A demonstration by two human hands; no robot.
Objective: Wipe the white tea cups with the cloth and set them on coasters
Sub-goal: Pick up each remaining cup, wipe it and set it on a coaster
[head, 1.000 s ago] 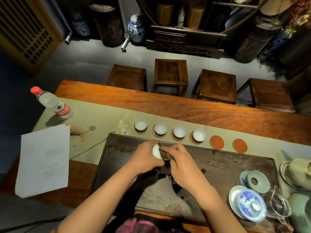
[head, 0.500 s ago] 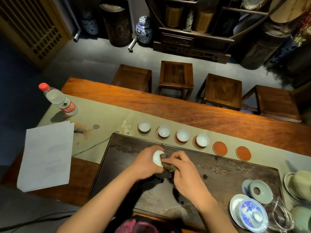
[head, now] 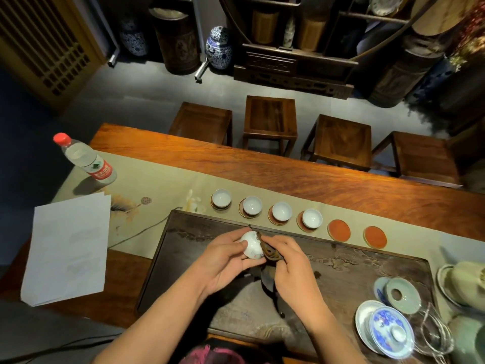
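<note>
Teacup [head: 251, 248] lay on its side in the left hand [head: 225, 261], gripped above the dark tray [head: 367, 261], mouth turned toward 3 o'clock, where the right hand [head: 290, 264] pinched the brown cloth [head: 267, 254] against its rim. Nearest bare coaster [head: 338, 230] sat at 2 o'clock (closer to the right hand, I judged).

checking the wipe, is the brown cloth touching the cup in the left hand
Touching. The head view shows the cloth, pinched by the right hand, pressed against the rim of the cup held by the left hand.
</note>
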